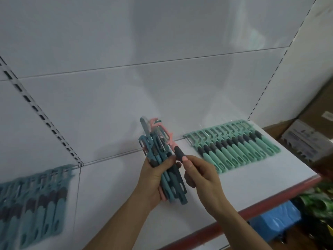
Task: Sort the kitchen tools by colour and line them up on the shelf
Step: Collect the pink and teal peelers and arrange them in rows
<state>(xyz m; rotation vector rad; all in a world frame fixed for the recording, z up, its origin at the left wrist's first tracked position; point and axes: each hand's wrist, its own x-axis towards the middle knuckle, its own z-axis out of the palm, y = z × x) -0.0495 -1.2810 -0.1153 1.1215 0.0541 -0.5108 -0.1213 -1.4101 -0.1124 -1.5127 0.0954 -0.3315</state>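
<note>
My left hand (153, 179) grips a bundle of blue peelers (158, 152) upright over the white shelf (243, 181). My right hand (200, 175) pinches the dark grip of a pink peeler (163, 129) that leans against the bundle. A row of mint-green peelers (232, 147) lies side by side at the back right of the shelf, heads toward the wall. A blurred row of blue peelers (34, 201) lies on the shelf at the far left.
The shelf has a red front edge (252, 212) and a white back wall with slotted uprights (41, 116). Cardboard boxes (310, 134) stand to the right of the shelf. Below it sit a blue item (275, 221) and green packets (319, 201).
</note>
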